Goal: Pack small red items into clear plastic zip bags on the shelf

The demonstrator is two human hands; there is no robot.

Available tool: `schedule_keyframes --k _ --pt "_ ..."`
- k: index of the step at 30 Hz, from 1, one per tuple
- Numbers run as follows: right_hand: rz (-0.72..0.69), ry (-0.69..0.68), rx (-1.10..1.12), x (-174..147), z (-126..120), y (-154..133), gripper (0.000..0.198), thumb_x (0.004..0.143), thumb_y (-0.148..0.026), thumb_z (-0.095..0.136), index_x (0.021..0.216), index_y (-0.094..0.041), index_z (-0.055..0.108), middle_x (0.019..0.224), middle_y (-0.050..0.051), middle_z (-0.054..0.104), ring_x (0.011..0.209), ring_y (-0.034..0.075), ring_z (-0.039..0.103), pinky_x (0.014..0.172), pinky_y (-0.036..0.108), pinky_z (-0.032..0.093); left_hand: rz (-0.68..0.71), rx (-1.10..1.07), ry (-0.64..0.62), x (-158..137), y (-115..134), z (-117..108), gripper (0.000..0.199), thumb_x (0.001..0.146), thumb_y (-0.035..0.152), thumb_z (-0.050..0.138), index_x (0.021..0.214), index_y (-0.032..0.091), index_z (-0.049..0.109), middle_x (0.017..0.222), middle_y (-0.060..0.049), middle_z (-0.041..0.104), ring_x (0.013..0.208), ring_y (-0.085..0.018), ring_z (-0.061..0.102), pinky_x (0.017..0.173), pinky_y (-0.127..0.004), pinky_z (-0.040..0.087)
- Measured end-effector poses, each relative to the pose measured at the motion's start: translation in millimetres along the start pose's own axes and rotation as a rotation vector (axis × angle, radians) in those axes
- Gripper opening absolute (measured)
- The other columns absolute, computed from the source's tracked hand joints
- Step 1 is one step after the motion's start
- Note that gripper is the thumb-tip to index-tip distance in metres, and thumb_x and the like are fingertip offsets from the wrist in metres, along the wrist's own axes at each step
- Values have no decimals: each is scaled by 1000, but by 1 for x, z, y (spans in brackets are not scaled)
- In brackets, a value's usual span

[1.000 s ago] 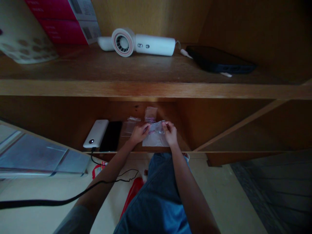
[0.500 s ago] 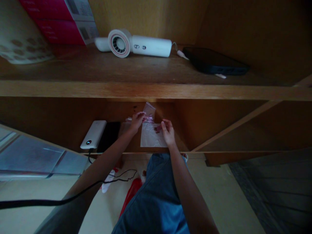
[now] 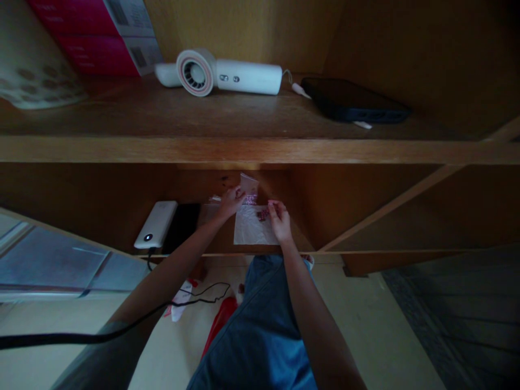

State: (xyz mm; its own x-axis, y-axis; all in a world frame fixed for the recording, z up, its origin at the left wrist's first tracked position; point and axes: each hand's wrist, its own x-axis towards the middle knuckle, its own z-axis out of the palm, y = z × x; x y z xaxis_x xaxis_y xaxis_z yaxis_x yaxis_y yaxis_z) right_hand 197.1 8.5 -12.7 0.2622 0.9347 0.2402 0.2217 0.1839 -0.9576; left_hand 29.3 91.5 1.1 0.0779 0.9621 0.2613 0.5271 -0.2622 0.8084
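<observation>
My left hand [image 3: 231, 201] is closed on the side of a small clear zip bag [image 3: 249, 186], which stands tilted with small pink pieces [image 3: 251, 200] in its lower part. Under and in front of it lies a flat, whitish plastic bag [image 3: 249, 230]. A little heap of dark pink pieces [image 3: 263, 214], bead-like in size, rests on that bag. Beside the heap, my right hand [image 3: 281, 221] has thumb and forefinger pinched together. Something pinkish shows at those fingertips, too small to name.
On the lower shelf, left, are a white power bank [image 3: 156, 225] with a cable and a flat black object [image 3: 181, 227]. The upper shelf [image 3: 244, 122] overhangs my hands, carrying a white handheld fan [image 3: 247, 77], a black phone [image 3: 357, 102] and pink boxes [image 3: 95, 54]. A black cable [image 3: 134, 325] crosses my left forearm.
My left hand has shifted slightly right and down along the zip bag, which now stands a little differently. The right hand stays almost where it was, its fingertips closer together.
</observation>
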Motion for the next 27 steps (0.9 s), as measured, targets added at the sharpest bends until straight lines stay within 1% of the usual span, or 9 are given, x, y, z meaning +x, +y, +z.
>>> schedule_keyframes --k 3,6,9,13,15,17,19,24,27 --pt "3 -2 7 -1 0 -3 35 83 -48 44 96 -19 58 92 5 64 83 17 59 74 27 44 28 91 -22 -1 -5 0 16 74 26 57 85 17 63 78 -5 66 72 -18 60 69 -31 47" --pt "22 -3 8 -2 -1 -5 35 83 -48 44 96 -18 58 91 5 64 81 17 59 73 28 44 25 103 -8 -2 -6 -1 17 74 26 58 88 17 64 83 -7 67 80 -21 61 76 -34 45" --pt "25 4 -5 -2 -3 -4 35 83 -47 44 96 -18 59 89 5 64 79 17 58 73 28 44 55 121 -17 -4 -1 -10 22 73 29 60 92 17 64 87 -8 67 86 -23 60 81 -35 44" --pt "19 35 8 -1 -5 -1 35 83 -47 44 95 -18 59 88 5 64 80 17 58 75 29 43 150 315 56 -12 4 -42 35 79 37 55 107 17 60 106 -10 63 100 -25 56 90 -37 41" --pt "26 51 11 -1 -5 -1 35 83 -48 45 94 -18 60 87 5 64 80 17 58 75 29 43 179 461 41 -20 5 -63 34 80 40 52 107 19 59 103 -7 63 99 -23 56 93 -37 40" --pt "27 55 11 -1 -4 -3 35 83 -48 45 92 -18 60 85 4 64 80 17 58 75 29 43 147 607 22 -33 3 -79 37 80 44 51 108 19 59 101 -7 63 97 -23 56 92 -37 41" --pt "18 48 21 -1 -3 -6 35 84 -47 44 91 -18 60 85 4 64 79 17 58 75 29 43 102 739 -4 -47 1 -88 43 81 47 50 111 16 57 104 -10 61 98 -25 55 89 -37 41" --pt "8 36 37 -2 -1 -8 33 83 -47 45 90 -18 60 82 4 64 77 17 58 74 29 43 38 958 -60 -73 -2 -82 57 79 56 47 121 17 50 109 -14 58 101 -31 53 84 -40 41" --pt "18 25 32 -2 -1 -4 32 83 -46 45 91 -18 60 79 3 64 75 17 58 73 29 44 24 986 -73 -78 0 -75 54 79 55 46 117 17 52 107 -14 59 101 -31 52 83 -41 41"
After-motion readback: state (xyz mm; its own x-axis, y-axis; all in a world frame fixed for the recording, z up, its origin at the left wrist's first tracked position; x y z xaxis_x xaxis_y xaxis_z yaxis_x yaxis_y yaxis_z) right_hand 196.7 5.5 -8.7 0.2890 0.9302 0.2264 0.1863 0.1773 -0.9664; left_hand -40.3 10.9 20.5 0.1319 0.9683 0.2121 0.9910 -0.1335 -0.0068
